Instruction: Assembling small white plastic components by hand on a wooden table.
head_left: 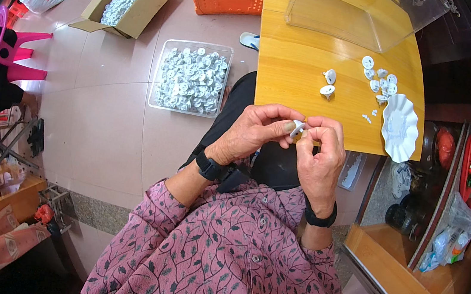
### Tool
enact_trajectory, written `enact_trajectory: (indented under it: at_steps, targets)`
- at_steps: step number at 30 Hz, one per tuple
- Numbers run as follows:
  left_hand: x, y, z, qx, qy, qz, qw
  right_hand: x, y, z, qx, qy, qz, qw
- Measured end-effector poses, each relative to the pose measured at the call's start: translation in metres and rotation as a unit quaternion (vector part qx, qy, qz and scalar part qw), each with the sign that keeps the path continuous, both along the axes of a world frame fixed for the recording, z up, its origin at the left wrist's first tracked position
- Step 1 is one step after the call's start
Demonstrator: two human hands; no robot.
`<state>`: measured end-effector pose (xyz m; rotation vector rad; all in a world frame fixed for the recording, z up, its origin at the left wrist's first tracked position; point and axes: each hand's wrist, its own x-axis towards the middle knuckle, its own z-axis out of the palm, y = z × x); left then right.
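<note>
Above the table's near edge, my left hand [260,131] pinches a small white round plastic piece [297,129] between thumb and fingers. My right hand [323,150] is closed at the piece's right side, thumb and forefinger pressed together; whatever is between those fingertips is too small to make out. Farther on, two white plastic pieces with round, slotted discs [327,91] stand apart on the yellow table [297,47]. A cluster of similar pieces [375,85] lies to the right. Tiny white bits [366,118] rest beside a white wavy-edged dish [405,148], which holds more small bits.
A clear bin [152,99] full of white pieces stands on the floor at left. Behind it are a cardboard box [152,12] and an orange crate [225,2], both holding white parts. A clear plastic case [336,32] occupies the table's far end. Shelves [397,284] flank the right.
</note>
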<state>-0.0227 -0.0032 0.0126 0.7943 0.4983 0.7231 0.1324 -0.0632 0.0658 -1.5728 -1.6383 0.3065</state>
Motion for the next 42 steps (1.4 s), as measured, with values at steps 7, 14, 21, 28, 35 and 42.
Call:
enact_trajectory:
  at_steps: [7,14,21,28,35,42]
  targets:
    - [0.000,0.000,0.005,0.048,0.030,-0.004,0.998,-0.004,-0.001,-0.002,-0.004,0.007,-0.004,1.000]
    - [0.001,-0.002,-0.005,-0.027,-0.037,-0.004,0.999,0.003,-0.006,-0.014,-0.034,0.113,0.016,0.993]
    - [0.000,-0.002,-0.006,-0.061,-0.074,-0.005,0.995,0.005,-0.006,-0.015,-0.051,0.176,0.012,0.983]
    - [-0.004,-0.003,-0.009,-0.063,-0.069,0.006,0.996,-0.002,-0.003,-0.017,-0.044,0.182,0.013,0.982]
    - [-0.024,0.013,-0.010,-0.050,-0.061,0.093,0.993,0.001,-0.004,-0.028,-0.049,0.186,0.001,0.981]
    - [-0.105,0.074,-0.060,-0.134,-0.039,0.358,0.923,0.022,0.000,-0.034,-0.039,0.131,-0.056,0.989]
